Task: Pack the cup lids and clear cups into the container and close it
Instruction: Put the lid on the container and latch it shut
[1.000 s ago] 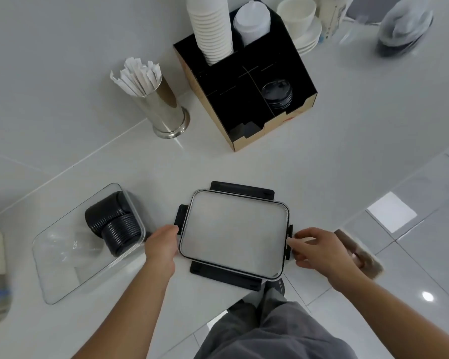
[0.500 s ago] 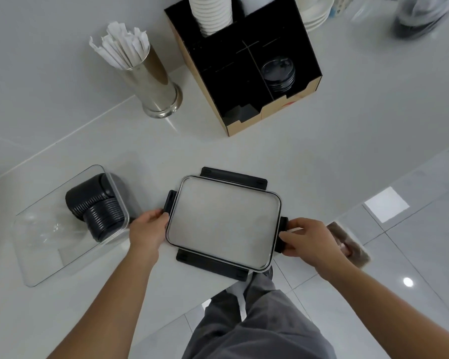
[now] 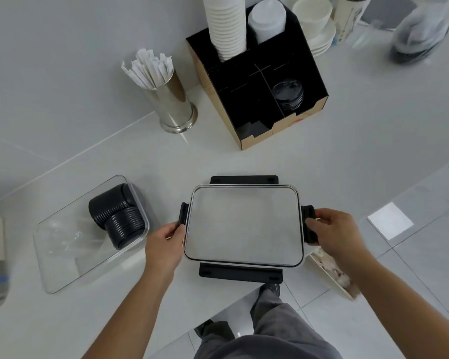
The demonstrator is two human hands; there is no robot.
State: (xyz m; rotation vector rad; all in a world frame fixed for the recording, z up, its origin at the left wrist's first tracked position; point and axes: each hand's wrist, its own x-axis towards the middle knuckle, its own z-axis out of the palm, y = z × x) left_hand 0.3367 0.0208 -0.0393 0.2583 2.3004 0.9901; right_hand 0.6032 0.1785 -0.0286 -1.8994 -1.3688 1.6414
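White counter [image 3: 244,156]: both hands, L [image 3: 163,244] & R [image 3: 332,234], clamped on container lid [image 3: 244,224] side latches.

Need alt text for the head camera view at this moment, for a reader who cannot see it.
Both hands, left hand and right hand, grip the side clasps of a container lid over a white counter. To the left, an open clear container holds stacked black cup lids.

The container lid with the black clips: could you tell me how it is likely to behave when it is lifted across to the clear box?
The lid looks like a flat rigid panel, so it probably stays stiff. The left hand and right hand grip its side clips; all four clips splay outward and may flap. Its smooth surface could be slippery.
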